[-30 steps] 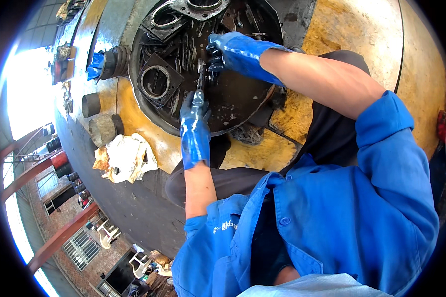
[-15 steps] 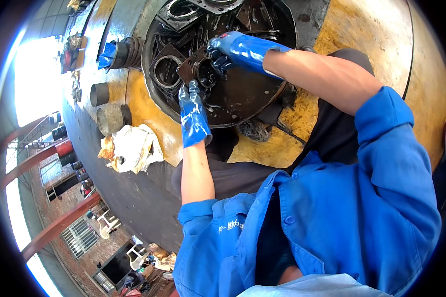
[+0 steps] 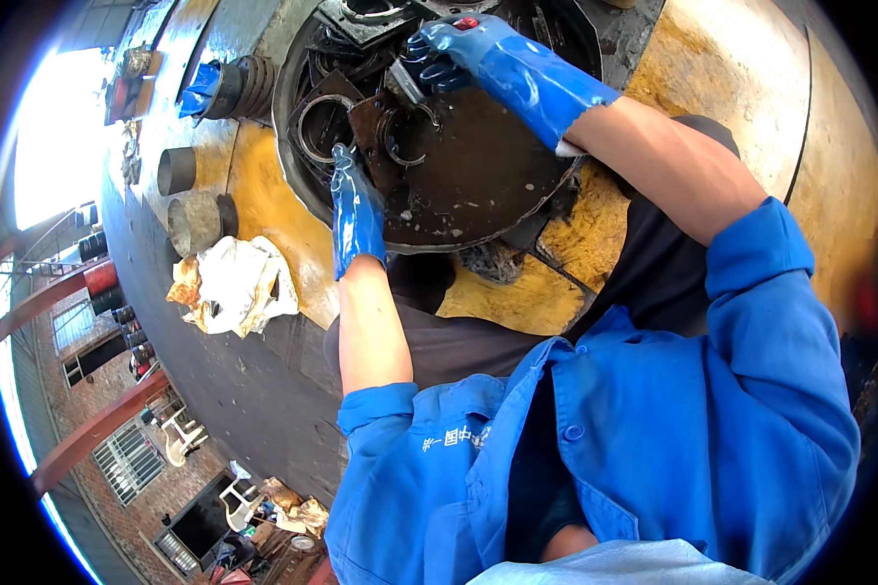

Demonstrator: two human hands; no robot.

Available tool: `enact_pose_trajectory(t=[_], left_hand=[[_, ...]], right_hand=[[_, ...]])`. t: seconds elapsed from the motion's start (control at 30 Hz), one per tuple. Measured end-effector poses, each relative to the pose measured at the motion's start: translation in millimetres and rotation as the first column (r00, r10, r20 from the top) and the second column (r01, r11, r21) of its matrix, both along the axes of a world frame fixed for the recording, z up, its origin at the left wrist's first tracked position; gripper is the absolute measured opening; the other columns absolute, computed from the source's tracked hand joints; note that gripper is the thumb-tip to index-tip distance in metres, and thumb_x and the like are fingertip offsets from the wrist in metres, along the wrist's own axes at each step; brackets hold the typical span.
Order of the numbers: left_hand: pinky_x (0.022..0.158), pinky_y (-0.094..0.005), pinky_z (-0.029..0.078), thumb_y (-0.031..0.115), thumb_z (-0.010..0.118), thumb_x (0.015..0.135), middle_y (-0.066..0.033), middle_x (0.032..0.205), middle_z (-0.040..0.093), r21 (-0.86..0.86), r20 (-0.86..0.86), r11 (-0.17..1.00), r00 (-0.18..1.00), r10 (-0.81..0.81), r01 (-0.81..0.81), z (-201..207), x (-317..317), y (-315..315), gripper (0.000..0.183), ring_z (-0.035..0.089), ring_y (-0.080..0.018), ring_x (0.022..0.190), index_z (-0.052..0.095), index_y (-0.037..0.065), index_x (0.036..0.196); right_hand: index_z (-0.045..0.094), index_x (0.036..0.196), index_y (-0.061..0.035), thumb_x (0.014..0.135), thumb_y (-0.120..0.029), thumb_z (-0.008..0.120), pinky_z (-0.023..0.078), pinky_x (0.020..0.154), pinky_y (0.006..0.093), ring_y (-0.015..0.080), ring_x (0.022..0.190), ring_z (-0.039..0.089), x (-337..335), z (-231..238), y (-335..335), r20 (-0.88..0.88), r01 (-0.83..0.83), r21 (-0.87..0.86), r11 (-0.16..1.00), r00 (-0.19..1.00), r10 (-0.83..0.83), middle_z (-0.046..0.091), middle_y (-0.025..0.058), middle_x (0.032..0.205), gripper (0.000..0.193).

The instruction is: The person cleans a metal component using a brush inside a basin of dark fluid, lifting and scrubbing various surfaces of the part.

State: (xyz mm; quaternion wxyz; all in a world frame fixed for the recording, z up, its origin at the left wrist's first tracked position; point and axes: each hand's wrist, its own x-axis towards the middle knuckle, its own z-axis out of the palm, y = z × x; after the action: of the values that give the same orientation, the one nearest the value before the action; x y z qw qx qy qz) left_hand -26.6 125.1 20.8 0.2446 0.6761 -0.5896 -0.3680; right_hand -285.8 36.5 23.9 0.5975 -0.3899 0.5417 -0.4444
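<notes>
Both my hands wear blue rubber gloves and work over a large round metal basin (image 3: 498, 232) of dark, oily liquid. My left hand (image 3: 358, 210) pinches the edge of a rusty brown metal plate (image 3: 369, 127) with a round hole, at the basin's left side. Just above this plate, my right hand (image 3: 468, 54) closes on a small grey block-like thing (image 3: 407, 81), whose kind I cannot make out. A flanged metal ring (image 3: 327, 129) lies beside my left fingertips. More oily plates (image 3: 366, 24) with round openings are piled at the far side.
Left of the basin lie a white stained rag (image 3: 239, 285), short metal cylinders (image 3: 195, 222), and a stack of dark rings (image 3: 247, 88) with blue material at its end. A dark fibrous clump (image 3: 493, 261) sits against the near rim. My legs straddle the near side.
My right hand has pulled up and away from the brown plate, bringing the grey block-like thing into sight. My left hand stays at the plate. The view has shifted slightly.
</notes>
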Motion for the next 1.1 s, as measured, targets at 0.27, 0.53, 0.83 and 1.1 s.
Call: enact_pose_trajectory(t=[0.27,0.53,0.83,1.1], left_hand=[[0.120,-0.0407,0.037,0.051,0.031,0.112,-0.0147,0.149,0.056,0.295,-0.751,0.951,0.594,0.288,-0.088,-45,34,-21,0.065,0.054,-0.0299,0.134,0.050,0.002,0.150],[0.103,-0.0433,0.050,0.059,0.032,0.109,-0.0157,0.127,0.070,0.436,-0.593,0.856,0.626,0.506,-0.278,-13,6,-13,0.069,0.066,-0.0311,0.111,0.063,0.003,0.136],[0.096,-0.0468,0.054,0.055,0.038,0.107,-0.0162,0.122,0.071,0.341,-0.617,0.903,0.662,0.425,-0.262,-33,14,-18,0.063,0.067,-0.0323,0.107,0.061,0.003,0.134],[0.100,-0.0469,0.052,0.041,0.041,0.108,-0.0196,0.128,0.068,0.221,-0.593,0.946,0.738,0.322,-0.236,-39,12,-16,0.055,0.065,-0.0350,0.116,0.055,0.000,0.141]], right_hand=[[0.074,0.116,-0.0098,0.101,-0.035,0.068,0.058,0.072,0.0310,0.0136,0.077,0.069,49,39,77,-0.201,-0.175,-0.255,0.951,0.972,0.125,0.074,0.0080,0.086,0.030],[0.073,0.110,-0.0089,0.083,-0.005,0.075,0.060,0.076,0.0400,0.0317,0.087,0.073,67,4,115,-0.476,-0.447,-0.713,0.541,0.874,0.095,0.074,0.0122,0.095,0.027],[0.069,0.099,-0.0087,0.077,-0.012,0.071,0.058,0.078,0.0453,0.0323,0.089,0.070,49,-12,121,-0.825,-0.861,-0.430,0.273,0.497,0.270,0.067,0.0108,0.117,0.022],[0.070,0.101,-0.0136,0.081,-0.013,0.071,0.057,0.077,0.0473,0.0364,0.090,0.070,13,-16,113,-0.885,-0.936,-0.202,0.288,0.300,0.356,0.070,0.0105,0.096,0.019]])
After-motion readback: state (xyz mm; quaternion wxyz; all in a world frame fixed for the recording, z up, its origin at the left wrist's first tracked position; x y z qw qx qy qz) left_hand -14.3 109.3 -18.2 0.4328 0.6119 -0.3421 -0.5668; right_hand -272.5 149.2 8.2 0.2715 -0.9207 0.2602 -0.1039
